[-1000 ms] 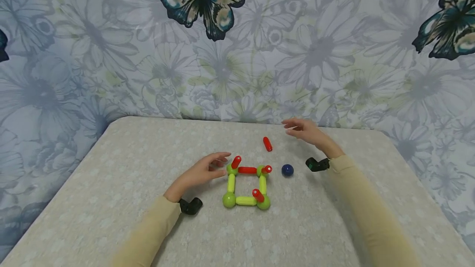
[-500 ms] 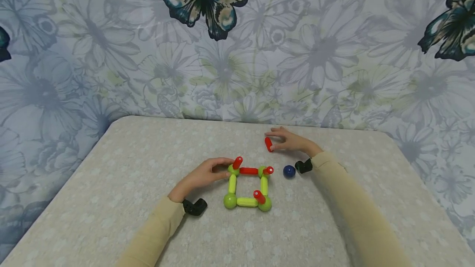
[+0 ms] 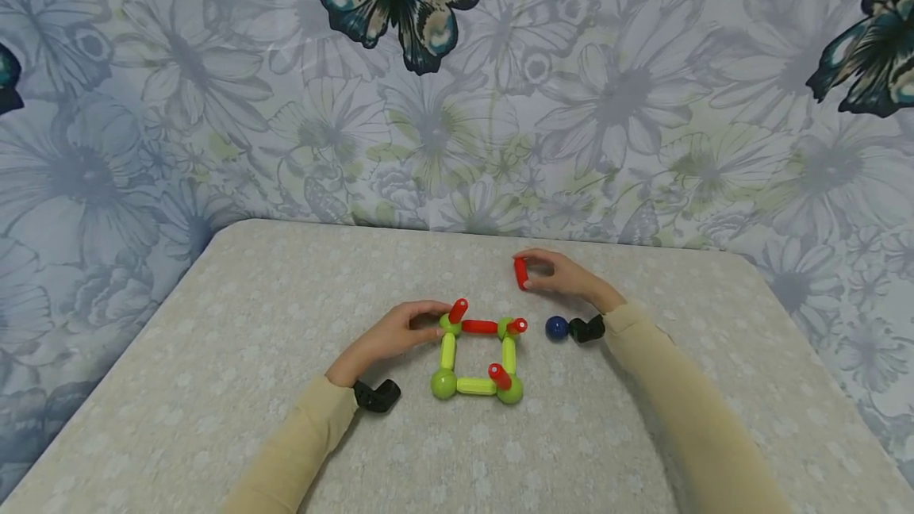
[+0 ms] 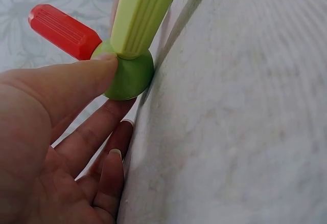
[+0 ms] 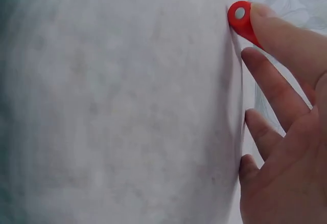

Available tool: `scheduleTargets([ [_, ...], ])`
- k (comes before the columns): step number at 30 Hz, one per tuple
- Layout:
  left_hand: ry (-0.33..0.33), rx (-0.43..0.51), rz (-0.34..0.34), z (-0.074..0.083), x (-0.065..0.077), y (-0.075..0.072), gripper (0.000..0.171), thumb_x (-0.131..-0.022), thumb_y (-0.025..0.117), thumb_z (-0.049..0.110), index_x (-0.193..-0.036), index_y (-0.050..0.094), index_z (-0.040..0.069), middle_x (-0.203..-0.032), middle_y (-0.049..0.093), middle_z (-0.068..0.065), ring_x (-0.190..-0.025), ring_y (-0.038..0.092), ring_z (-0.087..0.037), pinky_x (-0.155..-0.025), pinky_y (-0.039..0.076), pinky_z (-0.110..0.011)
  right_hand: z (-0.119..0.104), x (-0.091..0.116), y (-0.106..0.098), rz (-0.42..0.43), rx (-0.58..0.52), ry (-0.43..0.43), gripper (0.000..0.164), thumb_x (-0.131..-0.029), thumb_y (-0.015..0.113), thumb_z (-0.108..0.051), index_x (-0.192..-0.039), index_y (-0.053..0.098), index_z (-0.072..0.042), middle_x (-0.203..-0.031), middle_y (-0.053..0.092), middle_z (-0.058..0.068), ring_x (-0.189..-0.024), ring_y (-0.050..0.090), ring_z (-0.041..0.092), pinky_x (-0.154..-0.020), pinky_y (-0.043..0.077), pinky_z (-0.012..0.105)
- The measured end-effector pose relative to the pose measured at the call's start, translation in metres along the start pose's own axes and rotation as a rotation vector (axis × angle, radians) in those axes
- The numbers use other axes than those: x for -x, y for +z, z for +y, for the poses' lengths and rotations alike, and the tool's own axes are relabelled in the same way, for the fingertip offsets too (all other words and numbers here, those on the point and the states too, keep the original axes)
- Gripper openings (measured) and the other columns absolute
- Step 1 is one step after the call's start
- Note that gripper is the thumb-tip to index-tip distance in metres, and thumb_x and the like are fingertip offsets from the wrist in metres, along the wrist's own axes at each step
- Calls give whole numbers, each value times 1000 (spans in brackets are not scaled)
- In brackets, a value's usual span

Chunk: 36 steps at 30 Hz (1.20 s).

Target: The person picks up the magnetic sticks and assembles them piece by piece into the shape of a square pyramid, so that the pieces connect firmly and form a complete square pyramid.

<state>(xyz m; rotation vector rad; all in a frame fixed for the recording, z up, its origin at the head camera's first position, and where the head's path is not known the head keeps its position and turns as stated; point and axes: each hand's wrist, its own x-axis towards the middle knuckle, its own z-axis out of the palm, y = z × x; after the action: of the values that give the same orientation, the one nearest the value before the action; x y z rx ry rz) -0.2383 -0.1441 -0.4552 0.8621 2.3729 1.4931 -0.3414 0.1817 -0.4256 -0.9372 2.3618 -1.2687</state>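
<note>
A square frame of magnetic building pieces lies on the table, with green balls at its corners joined by yellow-green rods and one red rod. Short red rods stick up from three of the balls. My left hand holds the far-left green ball, thumb on one side and fingers on the other. Behind the frame, my right hand pinches a loose red magnetic rod between thumb and index finger. A silvery round end of this rod shows in the right wrist view.
A dark blue ball rests on the table right of the frame, beside the black wrist camera on my right wrist. The pale patterned tabletop ends at a butterfly-and-flower wall covering.
My right hand has moved left to the loose red rod, pinched it and turned it slightly. My left hand has moved right and taken hold of the frame's far-left ball.
</note>
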Motion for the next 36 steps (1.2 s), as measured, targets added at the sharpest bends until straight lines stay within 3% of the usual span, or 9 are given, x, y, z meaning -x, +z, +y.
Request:
scheduleTargets([
  [4,-1,-13,4,0,0,1,40,-90,64,10,-127,55,0,-124,56,-11,-115,50,-23,-96,39,-39,-2,4,1,25,-51,1,51,-85,65,4,-132,45,7,-130,48,23,-116,48,37,-96,35,51],
  [11,-15,-9,2,0,-1,5,40,-90,64,11,-128,54,0,-127,54,-12,-117,49,-26,-95,39,-39,26,3,2,102,-97,27,43,-86,66,0,-127,50,3,-113,58,18,-103,55,31,-88,44,40],
  [16,-26,-39,4,3,-2,7,40,-90,64,12,-128,55,1,-128,54,-11,-118,48,-24,-96,39,-36,16,9,-3,156,-154,101,40,-89,63,-3,-127,51,-2,-114,54,18,-101,55,31,-85,46,39],
  [22,-31,-47,11,4,0,4,40,-90,64,13,-128,55,1,-127,55,-11,-117,48,-24,-96,38,-40,-22,21,-2,200,-268,107,44,-93,59,-8,-135,45,-4,-119,49,22,-102,56,34,-88,44,51],
  [25,-33,-47,12,4,0,3,40,-90,64,14,-128,55,1,-127,55,-10,-117,49,-24,-95,39,-40,-50,30,8,227,-289,83,46,-93,60,-9,-136,45,-5,-119,51,19,-103,56,31,-88,45,47],
  [31,-33,-38,22,4,1,3,40,-90,64,14,-127,56,0,-125,56,-11,-116,49,-25,-95,39,-40,-111,48,44,223,-341,-25,44,-91,60,-2,-134,47,-3,-112,57,20,-100,58,34,-81,50,38],
  [36,-17,-32,26,4,1,2,39,-90,64,14,-126,57,0,-124,57,-11,-115,50,-25,-95,39,-42,-149,56,89,215,-343,-161,42,-90,60,2,-131,50,-2,-112,58,19,-98,58,30,-77,50,36],
])
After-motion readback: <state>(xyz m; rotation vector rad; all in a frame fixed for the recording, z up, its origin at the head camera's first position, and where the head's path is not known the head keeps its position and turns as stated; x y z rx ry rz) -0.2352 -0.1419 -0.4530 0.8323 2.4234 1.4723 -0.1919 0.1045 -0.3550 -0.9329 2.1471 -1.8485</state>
